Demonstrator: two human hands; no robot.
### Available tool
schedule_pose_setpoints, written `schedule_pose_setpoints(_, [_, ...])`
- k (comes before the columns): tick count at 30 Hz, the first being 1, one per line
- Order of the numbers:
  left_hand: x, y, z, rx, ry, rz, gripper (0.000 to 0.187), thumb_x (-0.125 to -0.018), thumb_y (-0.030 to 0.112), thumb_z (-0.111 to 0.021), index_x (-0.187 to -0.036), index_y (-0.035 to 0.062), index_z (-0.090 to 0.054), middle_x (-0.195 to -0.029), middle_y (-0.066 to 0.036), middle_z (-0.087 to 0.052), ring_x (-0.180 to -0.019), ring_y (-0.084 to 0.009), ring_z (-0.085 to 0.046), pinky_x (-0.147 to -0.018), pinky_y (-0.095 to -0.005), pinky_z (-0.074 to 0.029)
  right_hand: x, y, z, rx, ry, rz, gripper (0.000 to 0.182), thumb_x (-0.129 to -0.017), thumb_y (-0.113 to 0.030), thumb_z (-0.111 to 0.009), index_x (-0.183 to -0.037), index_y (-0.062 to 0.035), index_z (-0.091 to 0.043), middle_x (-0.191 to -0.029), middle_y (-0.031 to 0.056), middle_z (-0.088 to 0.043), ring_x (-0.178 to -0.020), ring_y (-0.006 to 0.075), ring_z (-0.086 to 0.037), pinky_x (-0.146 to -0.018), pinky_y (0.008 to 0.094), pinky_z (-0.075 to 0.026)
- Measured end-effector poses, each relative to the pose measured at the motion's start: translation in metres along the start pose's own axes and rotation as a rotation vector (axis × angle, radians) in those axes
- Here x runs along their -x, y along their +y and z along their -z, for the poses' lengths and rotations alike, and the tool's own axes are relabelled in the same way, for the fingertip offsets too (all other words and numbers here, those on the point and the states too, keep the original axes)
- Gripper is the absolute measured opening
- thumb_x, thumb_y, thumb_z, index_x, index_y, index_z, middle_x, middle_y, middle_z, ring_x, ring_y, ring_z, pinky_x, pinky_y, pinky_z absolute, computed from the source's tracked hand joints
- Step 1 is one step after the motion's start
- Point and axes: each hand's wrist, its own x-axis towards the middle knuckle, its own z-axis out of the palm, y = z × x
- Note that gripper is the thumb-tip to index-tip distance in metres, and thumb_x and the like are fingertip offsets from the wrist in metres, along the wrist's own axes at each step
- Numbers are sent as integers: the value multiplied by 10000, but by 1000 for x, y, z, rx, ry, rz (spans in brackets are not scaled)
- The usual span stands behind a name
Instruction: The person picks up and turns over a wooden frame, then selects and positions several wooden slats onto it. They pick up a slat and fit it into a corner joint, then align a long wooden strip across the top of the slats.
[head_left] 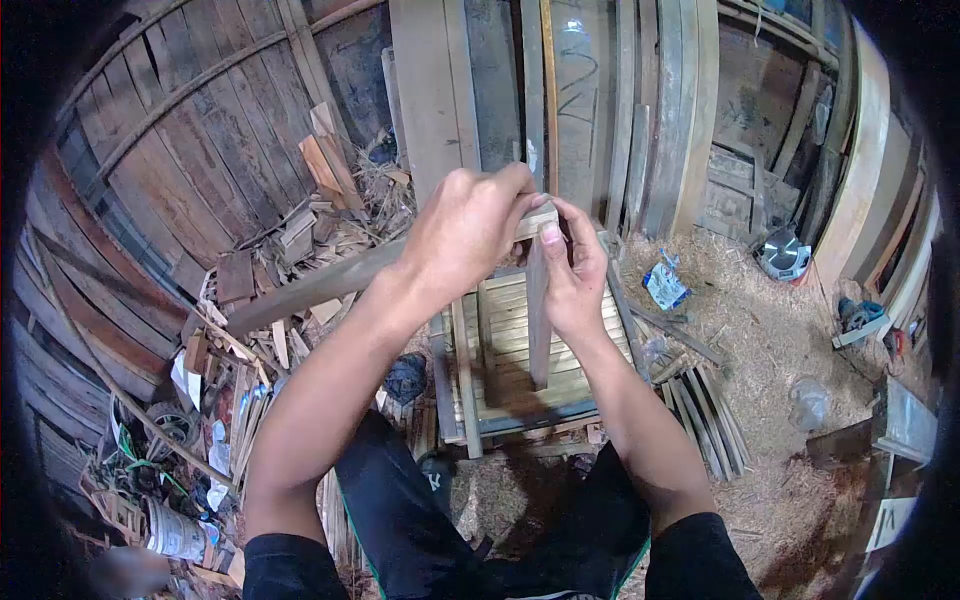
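Two wooden bars meet at a corner in front of me. One long wooden bar (325, 287) stretches to the left, passing behind my left forearm. A shorter wooden bar (539, 320) points down towards me from the corner. My left hand (465, 225) is closed around the long bar near its end, hiding part of it. At the corner, my right hand (576, 275) grips the shorter bar, its thumb pressed near the top. Behind and below the bars is a slatted wooden panel in a frame (505, 345).
Scrap wood (300, 235) is piled at the left. A blue-and-white packet (665, 285) lies on sawdust at the right, with a circular saw (783, 255) beyond it. Stacked slats (706, 425) lie right of the panel. Tall boards (690, 120) lean at the back.
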Motion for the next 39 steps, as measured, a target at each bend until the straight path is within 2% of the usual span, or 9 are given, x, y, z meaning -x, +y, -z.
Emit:
schedule_pose_setpoints(8, [-4,1,5,-25,-42,-58,106,-946,75,-725,-955,-30,-713,-792,-249,-701,-757,-411,-729,-619,-425,-553,-2,0,-1,-3,31,41,377,-1083,-235,-627,-1362,10,-568,-1154,83,-670,-904,135,-689,-755,280,-567])
schedule_pose_setpoints(16, [-2,-3,3,-31,-23,-96,94,-945,66,-719,-970,-24,-713,-782,-242,-700,-737,-407,-729,-613,-417,-564,2,0,-2,-25,61,-20,375,-1059,-250,-677,-1303,28,-624,-995,57,-697,-858,119,-684,-743,273,-563])
schedule_pose_setpoints(28, [-6,6,4,-37,-67,-85,98,-954,75,-711,-989,-16,-716,-774,-233,-706,-740,-396,-737,-623,-430,-568,0,-5,3,28,41,25,282,-1079,-207,-626,-1239,25,-635,-989,65,-702,-850,115,-674,-766,289,-557])
schedule_pose_setpoints(39, [-8,5,11,-42,-33,-142,119,-910,78,-745,-983,-15,-755,-843,-222,-732,-786,-384,-744,-695,-421,-584,1,-6,4,29,26,16,317,-1075,-234,-637,-1255,26,-613,-991,63,-691,-858,120,-677,-763,286,-561])
